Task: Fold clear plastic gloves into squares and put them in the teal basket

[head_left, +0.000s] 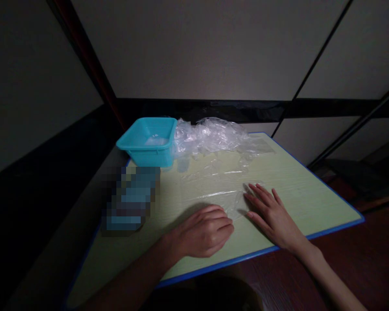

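Observation:
A clear plastic bag [214,188] lies spread flat on the light yellow table, its folds catching the light. At its near edge my left hand [207,231] is closed, fingers curled under; whether they pinch the film is hidden. My right hand [269,214] rests with fingers spread at the bag's right edge, the fingertips touching or just over the plastic. Behind the flat bag sits a crumpled heap of clear plastic bags [218,134].
A turquoise plastic basin [149,149] with something whitish inside stands at the back left. In front of it lies a blurred-out bluish object [132,198]. The table [311,203] has a blue edge; cabinet panels [197,52] rise behind it.

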Motion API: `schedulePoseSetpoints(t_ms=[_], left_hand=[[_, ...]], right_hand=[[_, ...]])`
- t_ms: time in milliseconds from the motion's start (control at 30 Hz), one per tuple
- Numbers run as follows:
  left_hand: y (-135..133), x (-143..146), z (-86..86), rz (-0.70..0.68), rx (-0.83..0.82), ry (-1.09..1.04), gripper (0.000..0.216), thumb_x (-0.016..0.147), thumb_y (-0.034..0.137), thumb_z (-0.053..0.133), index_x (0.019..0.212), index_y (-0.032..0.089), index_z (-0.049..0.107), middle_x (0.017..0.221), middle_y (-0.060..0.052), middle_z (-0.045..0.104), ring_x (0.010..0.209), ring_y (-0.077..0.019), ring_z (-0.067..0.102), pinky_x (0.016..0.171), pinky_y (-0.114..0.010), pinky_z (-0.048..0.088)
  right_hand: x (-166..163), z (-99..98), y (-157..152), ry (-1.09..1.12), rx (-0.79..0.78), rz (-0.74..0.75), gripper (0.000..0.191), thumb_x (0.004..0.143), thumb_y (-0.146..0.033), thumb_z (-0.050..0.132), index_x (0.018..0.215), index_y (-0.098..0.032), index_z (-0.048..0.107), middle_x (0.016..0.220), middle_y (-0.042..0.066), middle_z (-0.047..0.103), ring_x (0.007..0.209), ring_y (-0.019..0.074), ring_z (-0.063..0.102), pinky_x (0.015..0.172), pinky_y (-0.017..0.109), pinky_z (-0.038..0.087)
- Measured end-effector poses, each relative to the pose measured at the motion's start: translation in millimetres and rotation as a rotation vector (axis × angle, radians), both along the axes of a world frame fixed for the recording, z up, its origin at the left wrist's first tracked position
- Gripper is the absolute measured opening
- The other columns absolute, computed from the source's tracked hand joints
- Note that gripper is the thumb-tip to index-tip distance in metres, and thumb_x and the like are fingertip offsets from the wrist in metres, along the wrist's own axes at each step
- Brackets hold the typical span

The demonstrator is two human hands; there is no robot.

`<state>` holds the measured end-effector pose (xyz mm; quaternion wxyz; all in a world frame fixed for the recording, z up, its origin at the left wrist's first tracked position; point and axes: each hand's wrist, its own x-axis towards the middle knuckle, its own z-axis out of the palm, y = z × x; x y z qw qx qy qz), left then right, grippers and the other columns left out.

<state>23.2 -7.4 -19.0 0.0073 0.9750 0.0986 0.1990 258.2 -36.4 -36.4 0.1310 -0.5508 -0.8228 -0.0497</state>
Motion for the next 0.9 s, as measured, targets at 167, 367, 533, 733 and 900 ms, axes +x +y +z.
schedulePoseSetpoints(t_ms=[167, 367, 533, 733, 900], left_hand=[[0.1, -0.3, 0.0, -0.006, 0.003, -0.006, 0.013, 0.084, 0.015, 0.045, 0.087, 0.016, 0.057, 0.085, -0.005, 0.066, 0.085, -0.016, 0.059, 0.084, -0.031, 0.044], [0.0, -0.3, 0.1, -0.013, -0.009, -0.019, 0.013, 0.084, 0.015, 0.044, 0.084, 0.016, 0.057, 0.082, -0.005, 0.066, 0.083, -0.0161, 0.059, 0.083, -0.032, 0.044], [-0.6, -0.1, 0.8, -0.006, -0.016, -0.019, 0.013, 0.084, 0.016, 0.044, 0.082, 0.017, 0.057, 0.081, -0.004, 0.066, 0.083, -0.0166, 0.059, 0.082, -0.032, 0.045], [-0.7, -0.2, 0.7, -0.004, -0.027, -0.008, 0.013, 0.084, 0.016, 0.044, 0.082, 0.017, 0.057, 0.081, -0.004, 0.066, 0.084, -0.0168, 0.058, 0.082, -0.032, 0.045], [-0.4, 0.2, 0.6, -0.004, -0.021, -0.014, 0.012, 0.084, 0.016, 0.045, 0.082, 0.017, 0.057, 0.08, -0.004, 0.066, 0.082, -0.0166, 0.058, 0.081, -0.031, 0.045]], right_hand=[[-0.4, -0.2, 0.1, -0.016, 0.008, -0.01, 0.044, 0.09, -0.045, 0.036, 0.123, -0.019, 0.049, 0.139, 0.01, 0.036, 0.129, 0.0272, 0.027, 0.101, 0.056, 0.024], [-1.1, -0.4, -0.1, -0.02, 0.006, -0.021, 0.044, 0.09, -0.045, 0.036, 0.123, -0.019, 0.049, 0.139, 0.009, 0.036, 0.129, 0.0276, 0.027, 0.101, 0.056, 0.023], [-0.7, -0.8, 0.3, -0.013, 0.011, -0.036, 0.041, 0.091, -0.039, 0.034, 0.122, -0.019, 0.05, 0.138, 0.009, 0.038, 0.129, 0.0264, 0.029, 0.102, 0.055, 0.024], [-0.2, -2.3, 1.5, -0.022, 0.019, -0.041, 0.04, 0.089, -0.038, 0.038, 0.12, -0.018, 0.051, 0.137, 0.01, 0.039, 0.128, 0.0268, 0.03, 0.101, 0.054, 0.024], [-0.1, -2.3, 1.5, -0.016, 0.02, -0.04, 0.038, 0.088, -0.035, 0.038, 0.12, -0.019, 0.051, 0.136, 0.01, 0.04, 0.128, 0.0267, 0.03, 0.101, 0.054, 0.025]])
